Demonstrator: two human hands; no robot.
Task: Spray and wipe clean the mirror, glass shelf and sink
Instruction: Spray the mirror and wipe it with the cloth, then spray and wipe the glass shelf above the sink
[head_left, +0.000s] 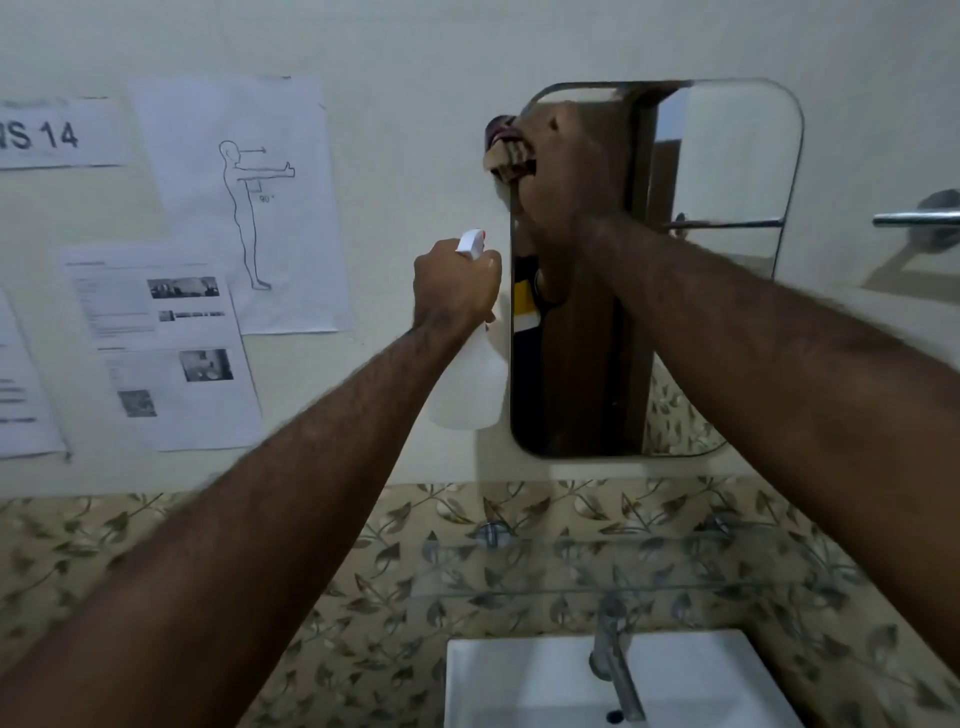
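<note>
A rounded rectangular mirror (727, 171) hangs on the pale wall. My right hand (566, 171) presses a striped cloth (511, 156) against the mirror's upper left edge. My left hand (452, 291) grips a white spray bottle (470, 384) just left of the mirror, nozzle up near the frame. Below, a clear glass shelf (597, 582) sticks out from the leaf-patterned tiles. Under the shelf sits the white sink (701, 680) with a chrome tap (613, 670).
Several printed sheets (239, 208) are taped to the wall at the left. A chrome towel bar (919, 218) juts from the wall at the right. Leaf-patterned tiles (156, 530) cover the lower wall.
</note>
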